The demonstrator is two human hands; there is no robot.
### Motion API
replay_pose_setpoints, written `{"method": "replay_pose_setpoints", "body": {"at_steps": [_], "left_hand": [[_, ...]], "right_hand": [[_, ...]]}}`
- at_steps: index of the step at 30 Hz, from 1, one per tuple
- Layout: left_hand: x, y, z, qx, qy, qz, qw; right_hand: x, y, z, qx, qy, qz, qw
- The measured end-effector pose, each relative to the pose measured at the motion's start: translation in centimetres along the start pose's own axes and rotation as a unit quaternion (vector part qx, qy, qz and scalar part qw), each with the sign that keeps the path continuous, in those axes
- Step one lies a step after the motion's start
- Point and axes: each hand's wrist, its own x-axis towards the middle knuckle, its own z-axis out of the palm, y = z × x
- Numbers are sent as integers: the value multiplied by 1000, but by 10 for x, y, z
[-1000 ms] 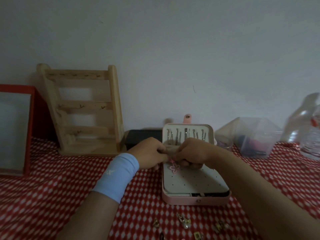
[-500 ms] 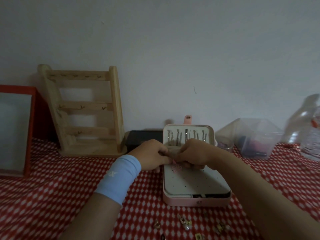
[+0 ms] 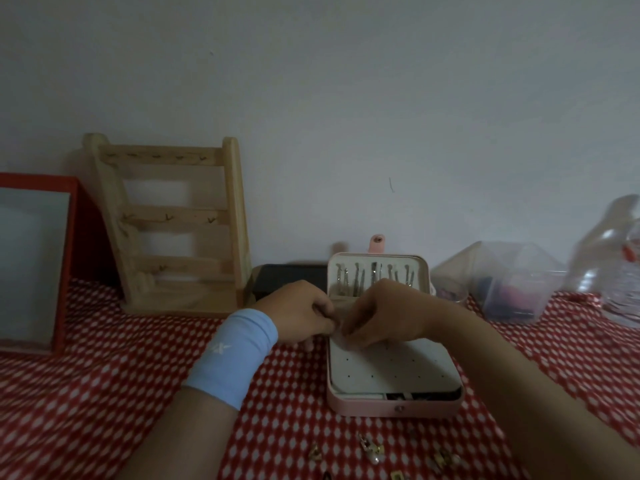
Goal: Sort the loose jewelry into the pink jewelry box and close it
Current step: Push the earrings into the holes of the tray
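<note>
While both hands meet over the far left corner of the open pink jewelry box (image 3: 391,407), a small piece, hidden between the fingertips, is being worked at the perforated white panel (image 3: 391,368). To the left, the wooden hook rack (image 3: 173,223) leans at the wall edge of the red-checked tablecloth (image 3: 86,393). The left hand (image 3: 299,315), above a pale blue wristband (image 3: 232,355), has its fingers curled in to a tight pinch; the right hand (image 3: 384,315) is pinched the same way, and what either grips cannot be told. The raised lid (image 3: 377,275) stands upright, with hairpins slotted inside. Loose gold pieces (image 3: 372,452) lie at the near edge, just in front of the box: likely light, hard and slippery, best nipped by their edges or posts. Room is open on the cloth to the left; to the right, the clear plastic container (image 3: 502,285) and bottle (image 3: 620,258) crowd the far corner.
</note>
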Motion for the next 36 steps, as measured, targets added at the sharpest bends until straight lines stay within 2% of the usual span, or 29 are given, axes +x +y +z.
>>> {"method": "replay_pose_setpoints", "body": {"at_steps": [4, 9, 13, 16, 20, 23, 32, 36], "left_hand": [[-2, 0, -6, -16, -8, 11, 1000], [-2, 5, -3, -140, 24, 9, 990], [0, 6, -2, -162, 52, 0, 985], [1, 4, -3, -161, 53, 8, 986], [0, 0, -7, -90, 38, 5, 995], [-1, -1, -7, -49, 16, 3, 999], [-3, 1, -5, -5, 27, 17, 999], [-4, 4, -3, -89, 45, 21, 995]], "right_hand": [[0, 0, 1, 20, 23, -24, 999], [-5, 1, -7, 167, 62, -16, 984], [-2, 5, -6, 237, 83, -8, 968], [-1, 8, -8, 188, 91, -3, 978], [-1, 6, -9, 38, 100, -15, 994], [2, 6, -2, -7, 87, -31, 996], [4, 5, 1, -5, 89, -54, 995], [3, 4, 0, 83, 119, -38, 989]]}}
